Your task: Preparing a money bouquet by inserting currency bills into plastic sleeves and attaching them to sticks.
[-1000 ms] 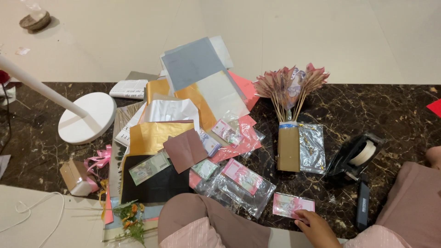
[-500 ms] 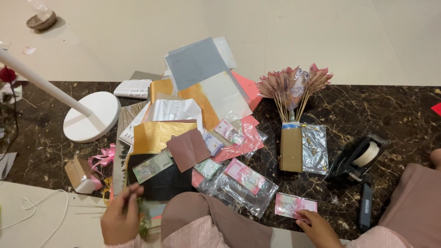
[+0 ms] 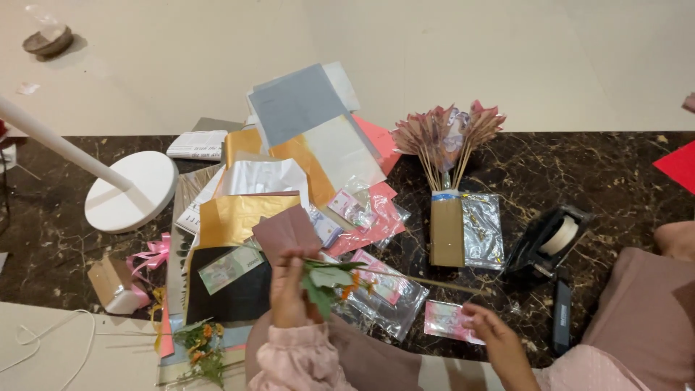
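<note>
While left-hand fingers clench a flower stem, right-hand fingers touch a pink packet, grip unclear.

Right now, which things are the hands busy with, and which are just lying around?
In use:
- left hand holding the artificial flower stem
- right hand touching the pink packet

Lying about:
- tape dispenser
- folded-paper bouquet
- coloured paper sheets
- white lamp base
- pink ribbon bow

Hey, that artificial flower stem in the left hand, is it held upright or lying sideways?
Sideways. The left hand grips the flower stem at its leafy end, and the thin stalk runs roughly level to the right, above the clear packets.
</note>
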